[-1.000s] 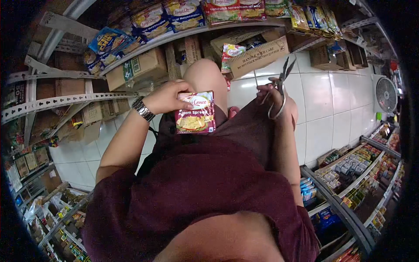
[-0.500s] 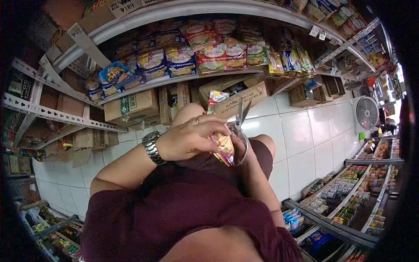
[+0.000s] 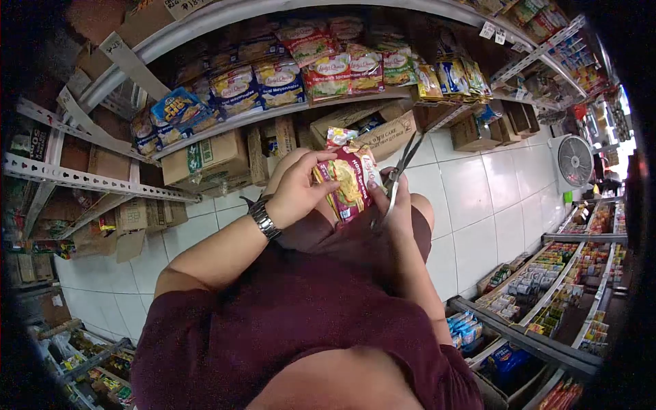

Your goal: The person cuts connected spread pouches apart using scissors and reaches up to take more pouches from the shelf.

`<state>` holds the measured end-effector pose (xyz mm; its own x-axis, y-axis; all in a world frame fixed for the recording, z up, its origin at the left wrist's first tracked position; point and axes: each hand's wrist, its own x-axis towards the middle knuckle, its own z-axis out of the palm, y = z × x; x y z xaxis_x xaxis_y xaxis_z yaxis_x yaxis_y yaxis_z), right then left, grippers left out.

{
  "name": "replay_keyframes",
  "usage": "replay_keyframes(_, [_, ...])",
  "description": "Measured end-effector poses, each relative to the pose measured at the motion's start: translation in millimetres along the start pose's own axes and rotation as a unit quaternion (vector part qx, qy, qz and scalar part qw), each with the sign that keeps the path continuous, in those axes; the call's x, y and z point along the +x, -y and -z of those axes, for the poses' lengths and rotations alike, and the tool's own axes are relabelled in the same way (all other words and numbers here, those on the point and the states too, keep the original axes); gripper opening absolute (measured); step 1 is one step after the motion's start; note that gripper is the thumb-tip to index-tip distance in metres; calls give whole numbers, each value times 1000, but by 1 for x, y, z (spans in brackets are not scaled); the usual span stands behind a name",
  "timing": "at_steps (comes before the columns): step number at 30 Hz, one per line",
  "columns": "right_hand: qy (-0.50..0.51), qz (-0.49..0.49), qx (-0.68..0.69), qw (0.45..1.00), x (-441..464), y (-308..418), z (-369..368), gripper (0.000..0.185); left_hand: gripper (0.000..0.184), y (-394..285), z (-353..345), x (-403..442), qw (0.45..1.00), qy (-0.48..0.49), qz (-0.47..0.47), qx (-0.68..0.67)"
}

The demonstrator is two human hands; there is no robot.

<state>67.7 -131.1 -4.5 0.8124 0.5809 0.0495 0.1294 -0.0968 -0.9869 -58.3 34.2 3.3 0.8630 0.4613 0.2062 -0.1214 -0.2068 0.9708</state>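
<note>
My left hand (image 3: 298,189), a metal watch on its wrist, grips the left side of a small stack of ham spread packets (image 3: 353,179), its thumb across the front one. In my right hand (image 3: 398,200) is a pair of scissors (image 3: 408,158), blades pointing up and away from me. The thumb of that hand also presses on the packets' right edge. The ham spread label faces up toward me. Just beyond the stack, the top of another colourful packet (image 3: 340,136) shows near an open cardboard box (image 3: 389,137).
Ahead, a shelf holds mayonnaise packets (image 3: 279,83) and sandwich spread packets (image 3: 328,76). Cardboard boxes (image 3: 207,164) stand below it. White floor tiles (image 3: 471,198) stretch right toward a fan (image 3: 575,161). Racks of small goods (image 3: 540,283) stand at the lower right.
The packets have turned to show their front label and spread flatter between my hands. My right hand and the scissors have shifted right, away from the middle of the packets.
</note>
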Motion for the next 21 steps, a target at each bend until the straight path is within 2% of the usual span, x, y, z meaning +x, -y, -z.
replay_keyframes(1, [15,-6,-32,999,-1,-2,0,36,41,5,2,0,999,-28,-7,42])
replay_keyframes(3, [32,-22,-65,997,-2,-9,0,39,42,9,4,1,998,-3,34,49])
replay_keyframes(5, [17,-52,29,998,1,-19,1,37,43,3,3,-3,994,39,98,26])
replay_keyframes(6, [8,-63,77,995,1,-20,2,35,42,-2,0,-3,995,27,91,-41])
replay_keyframes(7, [-16,-46,38,998,2,-19,4,34,41,-4,-2,-2,991,15,81,-108])
replay_keyframes(8, [-16,-46,37,998,2,-15,5,34,41,0,-2,-1,991,15,81,-110])
replay_keyframes(11, [-57,-5,96,994,5,0,13,40,38,8,-2,-1,996,-5,72,-57])
replay_keyframes(12, [-59,-42,38,997,7,19,20,42,36,3,0,1,997,15,77,-5])
replay_keyframes(14, [-51,-53,108,991,15,22,32,43,35,6,2,2,995,38,83,45])
replay_keyframes(17, [-13,-64,109,992,18,56,37,44,28,16,7,13,955,69,-104,268])
replay_keyframes(18, [-16,-63,107,992,21,57,37,44,28,3,6,17,956,70,-106,265])
replay_keyframes(20, [4,-64,289,955,24,58,38,44,24,-22,1,21,986,148,45,61])
replay_keyframes(21, [7,-64,327,943,25,64,37,44,24,-20,-7,22,981,151,77,-95])
